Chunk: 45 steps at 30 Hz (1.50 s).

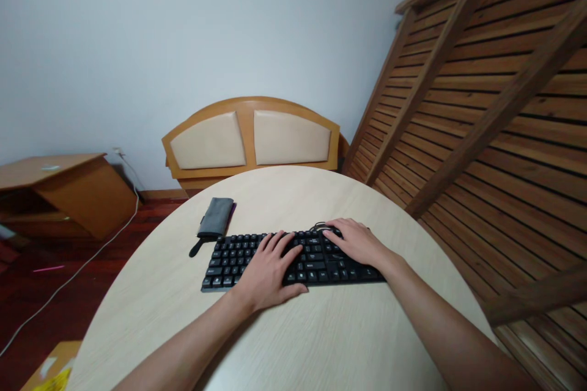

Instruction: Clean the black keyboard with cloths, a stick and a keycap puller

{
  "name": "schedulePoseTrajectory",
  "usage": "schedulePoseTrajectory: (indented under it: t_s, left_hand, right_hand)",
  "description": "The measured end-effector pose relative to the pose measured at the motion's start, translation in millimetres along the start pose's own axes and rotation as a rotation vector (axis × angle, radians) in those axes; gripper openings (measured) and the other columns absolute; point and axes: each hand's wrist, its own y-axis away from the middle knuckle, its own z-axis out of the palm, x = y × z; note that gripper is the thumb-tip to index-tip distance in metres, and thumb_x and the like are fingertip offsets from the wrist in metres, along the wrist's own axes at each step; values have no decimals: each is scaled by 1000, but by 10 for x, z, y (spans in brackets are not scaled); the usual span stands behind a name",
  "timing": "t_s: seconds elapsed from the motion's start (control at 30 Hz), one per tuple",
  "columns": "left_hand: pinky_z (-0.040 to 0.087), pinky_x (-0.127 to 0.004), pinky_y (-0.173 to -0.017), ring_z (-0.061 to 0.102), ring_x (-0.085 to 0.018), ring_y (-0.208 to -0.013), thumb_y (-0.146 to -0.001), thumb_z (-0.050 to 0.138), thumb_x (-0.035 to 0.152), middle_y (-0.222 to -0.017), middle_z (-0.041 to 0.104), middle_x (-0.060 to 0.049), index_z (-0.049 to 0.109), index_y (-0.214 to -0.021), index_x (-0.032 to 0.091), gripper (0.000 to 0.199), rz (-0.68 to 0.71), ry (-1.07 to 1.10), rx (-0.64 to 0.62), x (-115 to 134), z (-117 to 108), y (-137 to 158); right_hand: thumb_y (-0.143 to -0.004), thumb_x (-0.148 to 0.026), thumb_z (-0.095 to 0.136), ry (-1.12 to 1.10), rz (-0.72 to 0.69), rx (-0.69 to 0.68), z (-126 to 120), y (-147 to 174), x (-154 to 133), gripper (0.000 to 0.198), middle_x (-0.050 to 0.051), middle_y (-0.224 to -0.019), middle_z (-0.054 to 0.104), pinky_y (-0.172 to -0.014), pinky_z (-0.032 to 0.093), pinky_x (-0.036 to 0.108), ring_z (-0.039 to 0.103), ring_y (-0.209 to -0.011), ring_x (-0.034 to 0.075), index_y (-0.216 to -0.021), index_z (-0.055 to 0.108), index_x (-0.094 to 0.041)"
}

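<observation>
A black keyboard [229,259] lies on the round, pale wooden table [339,330]. My left hand [270,272] rests over the middle of its keys, fingers spread and thumb near the front edge. Over the right part of the keyboard lies my right hand [355,241], its fingers stretched toward the back edge, where a dark cable [317,226] shows. Neither hand grips anything that I can see. Behind the keyboard's left end sits a grey fabric pouch [217,216] with a black strap loop. Something purple peeks out along the pouch's right side.
A headboard [250,134] with two cream panels stands behind the table. Tall wooden slats [477,110] lean along the right. To the left are a low wooden cabinet [92,195] and a white cord [98,250] across the dark red floor.
</observation>
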Motion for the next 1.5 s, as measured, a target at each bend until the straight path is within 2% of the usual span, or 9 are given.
schedulePoseTrajectory:
  t_s: [0.13,0.3,0.43,0.63,0.8,0.9,1.03,1.3,1.5]
  left_hand:
    - [30,-57,-118,37,-37,-143,-88,60,65,-153,46,-15,52,-145,22,73,-6,4,29,-46,32,83]
    - [31,-58,-118,32,-38,-147,-90,59,59,-159,40,-15,45,-151,22,72,23,-16,-18,-74,52,82]
    - [31,-55,-119,33,-36,-148,-94,54,61,-161,37,-14,44,-152,23,70,29,-33,-13,-103,67,86]
    - [35,-54,-117,37,-35,-147,-95,51,65,-159,41,-13,47,-150,25,69,34,-50,26,-95,101,66]
    - [41,-54,-113,40,-36,-145,-94,61,52,-154,48,-12,53,-145,24,59,64,-51,41,-77,90,74]
    - [39,-54,-116,38,-35,-146,-93,63,42,-156,45,-12,53,-145,23,57,112,-30,18,-64,64,95]
    - [37,-53,-118,35,-34,-148,-95,58,39,-158,43,-11,52,-145,22,52,150,-2,13,7,70,104]
    - [37,-53,-118,34,-33,-148,-99,55,43,-158,43,-9,51,-145,24,50,164,22,25,63,86,61]
    - [39,-54,-117,40,-30,-146,-100,55,41,-156,47,-7,53,-144,27,47,103,-12,50,2,111,38]
  right_hand:
    - [-101,-54,38,-20,-13,9,-17,-9,-7,46,6,-128,69,-102,44,47,60,-119,30,-124,68,-28]
    - [-100,-55,38,-30,-27,33,7,-32,32,46,5,-129,69,-104,43,46,60,-120,29,-125,68,-29]
    - [-101,-55,38,-44,-34,42,23,-65,65,48,6,-128,70,-104,44,44,61,-119,28,-126,67,-27]
    - [-101,-54,38,-39,4,56,23,-85,139,48,7,-127,71,-104,44,45,63,-117,29,-128,67,-26]
    - [-101,-50,41,-43,-23,60,32,-89,202,45,8,-126,71,-103,46,46,65,-115,29,-128,66,-25]
    - [-100,-48,44,-58,-47,59,18,-93,245,44,9,-126,71,-103,46,45,65,-115,29,-128,66,-23]
    - [-96,-44,49,-47,-13,38,-20,-87,325,45,12,-127,70,-104,45,44,64,-117,30,-130,66,-20]
    - [-89,-39,54,-78,65,17,-67,-67,378,33,9,-114,73,-95,49,40,66,-106,28,-110,72,-22]
    - [-91,-42,53,-88,133,33,-82,-62,394,30,8,-104,76,-84,51,37,69,-95,27,-105,70,-22]
